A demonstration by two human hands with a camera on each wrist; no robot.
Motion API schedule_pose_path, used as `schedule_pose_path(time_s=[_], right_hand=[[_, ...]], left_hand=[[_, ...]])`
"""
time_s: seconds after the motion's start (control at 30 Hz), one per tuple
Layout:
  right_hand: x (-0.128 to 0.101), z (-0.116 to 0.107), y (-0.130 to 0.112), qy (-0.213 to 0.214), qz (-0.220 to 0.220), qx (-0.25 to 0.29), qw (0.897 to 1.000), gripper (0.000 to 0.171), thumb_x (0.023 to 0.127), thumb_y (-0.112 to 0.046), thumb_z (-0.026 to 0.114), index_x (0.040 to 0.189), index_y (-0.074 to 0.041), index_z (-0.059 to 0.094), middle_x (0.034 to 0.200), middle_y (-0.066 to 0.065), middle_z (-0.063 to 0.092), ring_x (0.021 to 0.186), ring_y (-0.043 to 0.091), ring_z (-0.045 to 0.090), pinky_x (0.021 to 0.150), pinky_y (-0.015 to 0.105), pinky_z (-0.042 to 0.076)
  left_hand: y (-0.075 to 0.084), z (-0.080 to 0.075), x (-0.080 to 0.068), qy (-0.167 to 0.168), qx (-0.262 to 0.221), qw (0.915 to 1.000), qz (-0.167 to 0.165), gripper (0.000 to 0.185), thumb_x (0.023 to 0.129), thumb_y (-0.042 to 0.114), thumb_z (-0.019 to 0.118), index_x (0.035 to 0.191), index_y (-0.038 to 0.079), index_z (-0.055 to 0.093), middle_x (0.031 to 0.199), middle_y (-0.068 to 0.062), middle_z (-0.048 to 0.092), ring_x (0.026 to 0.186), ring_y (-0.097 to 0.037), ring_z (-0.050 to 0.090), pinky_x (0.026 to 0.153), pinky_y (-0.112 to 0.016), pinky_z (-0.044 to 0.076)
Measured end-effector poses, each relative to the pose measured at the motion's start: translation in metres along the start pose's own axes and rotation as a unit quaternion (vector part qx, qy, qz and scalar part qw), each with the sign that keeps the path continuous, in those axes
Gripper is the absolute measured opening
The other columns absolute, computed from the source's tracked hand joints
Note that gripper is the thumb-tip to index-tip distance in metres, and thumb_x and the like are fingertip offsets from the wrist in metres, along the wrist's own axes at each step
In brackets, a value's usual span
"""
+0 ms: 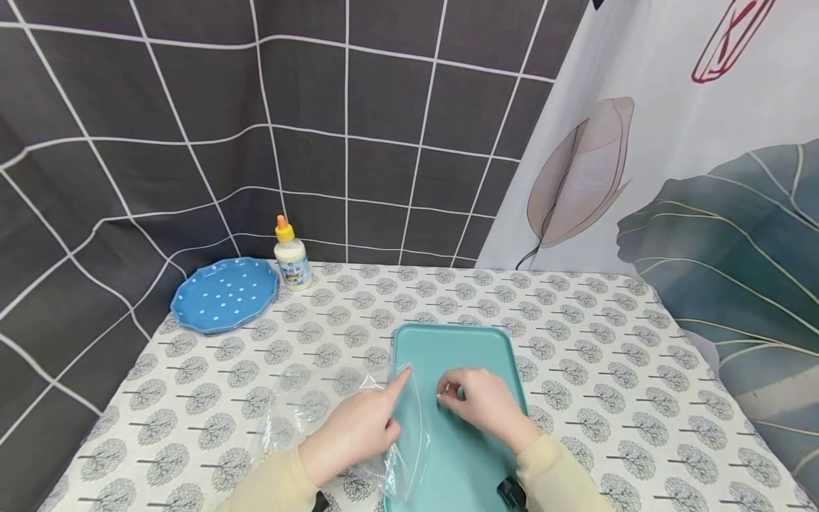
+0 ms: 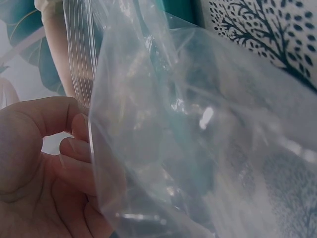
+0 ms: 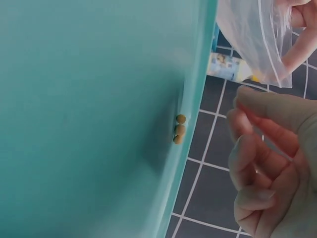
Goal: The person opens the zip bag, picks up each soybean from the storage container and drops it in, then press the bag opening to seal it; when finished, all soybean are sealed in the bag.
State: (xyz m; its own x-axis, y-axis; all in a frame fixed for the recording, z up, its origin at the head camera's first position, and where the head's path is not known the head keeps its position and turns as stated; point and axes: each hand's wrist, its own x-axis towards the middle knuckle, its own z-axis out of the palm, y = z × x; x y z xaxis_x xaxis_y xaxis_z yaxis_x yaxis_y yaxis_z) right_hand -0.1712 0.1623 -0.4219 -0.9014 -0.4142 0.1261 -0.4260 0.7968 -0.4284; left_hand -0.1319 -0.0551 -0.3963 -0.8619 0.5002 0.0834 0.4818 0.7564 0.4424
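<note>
a table under a cloth printed with small grey trees point(image 1: 576, 334) fills the scene, backed by a dark grid-patterned curtain point(image 1: 256, 107) and, to the right, a leaf-print curtain point(image 1: 704, 178). near the front lies a teal tray point(image 1: 448, 341). the left hand point(image 1: 355, 427) grips a clear plastic bag point(image 1: 307, 412) at the tray's left edge, forefinger straight. the right hand point(image 1: 486, 402) hovers over the tray, fingers curled together, holding nothing visible. at the far left stand a blue dotted plate point(image 1: 224, 295) and a glue bottle point(image 1: 291, 256)

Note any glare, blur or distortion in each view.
Head view: wide-angle bending of the dark grid backdrop, even light. Left wrist: white glare spots on the clear plastic bag, tablecloth soft. Right wrist: flat teal plastic tray blurred; three small tan beads readable.
</note>
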Motion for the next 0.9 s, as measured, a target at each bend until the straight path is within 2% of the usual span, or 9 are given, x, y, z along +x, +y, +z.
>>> schedule_pose_path(time_s=[0.3,0.57,0.9], right_hand=[[-0.008,-0.009,-0.014,0.007,-0.044,0.040,0.998,0.006,0.079,-0.019,0.073,0.082,-0.022,0.069,0.068,-0.018,0.056,0.055,-0.004,0.044,0.051,0.017,0.039],[-0.008,-0.009,-0.024,0.007,-0.083,0.049,0.995,0.006,0.079,-0.018,0.073,0.083,-0.019,0.070,0.068,-0.017,0.056,0.055,-0.006,0.041,0.051,0.015,0.038],[-0.010,-0.007,-0.030,0.024,-0.117,0.052,0.992,0.007,0.078,-0.018,0.074,0.083,-0.019,0.069,0.070,-0.014,0.058,0.056,-0.003,0.046,0.053,0.013,0.039]], left_hand=[[-0.001,0.000,0.001,-0.008,-0.008,0.9999,-0.003,0.076,0.075,0.008,0.060,0.146,0.001,0.032,0.053,0.008,0.037,0.045,-0.004,0.034,0.042,-0.020,0.033],[0.000,0.000,0.001,-0.007,-0.012,0.9999,-0.001,0.077,0.075,0.007,0.061,0.146,0.000,0.031,0.052,0.009,0.038,0.044,-0.003,0.034,0.042,-0.019,0.034],[0.000,0.001,0.001,-0.006,-0.005,1.0000,0.002,0.077,0.075,0.008,0.062,0.146,0.000,0.032,0.053,0.009,0.038,0.044,-0.003,0.035,0.042,-0.018,0.034]])
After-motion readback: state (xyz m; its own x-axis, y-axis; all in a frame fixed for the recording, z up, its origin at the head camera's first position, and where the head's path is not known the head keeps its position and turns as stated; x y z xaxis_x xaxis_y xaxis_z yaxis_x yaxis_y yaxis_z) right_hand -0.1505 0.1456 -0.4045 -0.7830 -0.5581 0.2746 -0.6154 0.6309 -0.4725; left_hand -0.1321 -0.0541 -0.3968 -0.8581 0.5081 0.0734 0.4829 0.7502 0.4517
